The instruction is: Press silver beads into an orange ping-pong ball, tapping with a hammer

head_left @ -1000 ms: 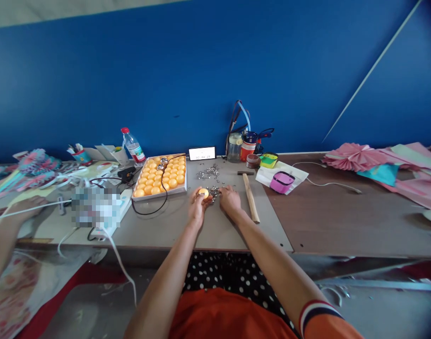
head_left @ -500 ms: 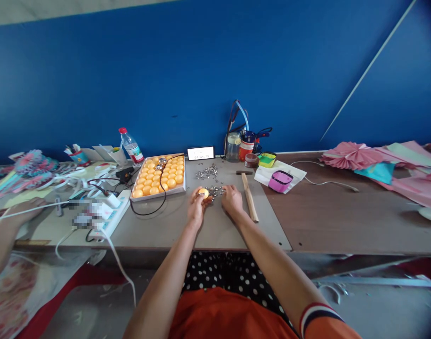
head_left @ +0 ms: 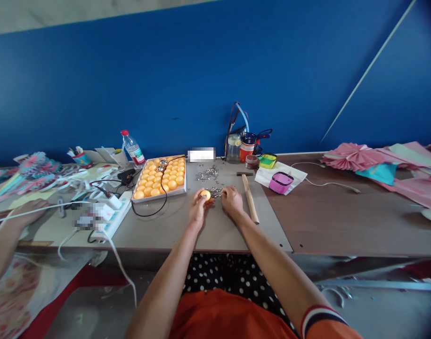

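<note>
My left hand (head_left: 197,208) is closed around a small orange ball (head_left: 205,194) just above the grey table top. My right hand (head_left: 231,199) rests beside it, fingers curled down onto a heap of small silver metal parts (head_left: 215,191); what they pinch is too small to name. A second heap of the same metal parts (head_left: 207,173) lies a little farther back. A white tray (head_left: 160,194) filled with several orange balls sits to the left of my hands, with a black cable running across it.
A wooden-handled hammer (head_left: 250,200) lies right of my right hand. Jars, a pink pouch (head_left: 280,181) and a bottle (head_left: 133,148) stand near the blue wall. A power strip (head_left: 111,214) and cords lie left, where another person's hand (head_left: 26,211) rests. Pink paper fans (head_left: 349,155) lie far right.
The orange ball and my left hand have shifted very slightly; my right hand stays on the metal parts. The view has tipped a little.
</note>
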